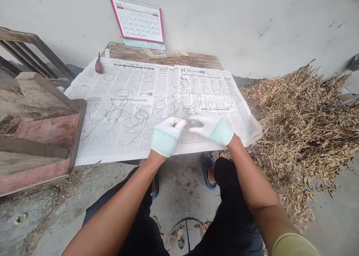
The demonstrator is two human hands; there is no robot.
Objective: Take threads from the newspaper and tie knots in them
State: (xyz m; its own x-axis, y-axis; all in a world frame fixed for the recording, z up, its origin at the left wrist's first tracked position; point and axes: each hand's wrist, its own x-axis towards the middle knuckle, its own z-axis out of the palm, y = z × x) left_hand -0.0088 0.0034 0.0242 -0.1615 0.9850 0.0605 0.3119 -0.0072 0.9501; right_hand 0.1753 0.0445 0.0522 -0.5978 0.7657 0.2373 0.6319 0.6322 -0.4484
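Note:
Both my hands wear white gloves with pale green cuffs and hover over the near edge of a newspaper (126, 110) spread on a low wooden table (168, 57). My left hand (167, 135) is curled closed, its fingertips pinched on what looks like a thin dark wire. Close to its right is my right hand (212, 128), fingers pointing left toward the left hand. They are smeared by motion, so their grip is unclear. Several loops of thin wire (131, 116) lie across the newspaper.
A red-handled tool (98, 65) lies at the newspaper's far left corner. A calendar (138, 22) leans on the wall behind. A worn wooden frame (36, 129) stands at left. A heap of dry stalks (303, 129) is on the right. My sandalled feet (208, 170) rest on concrete.

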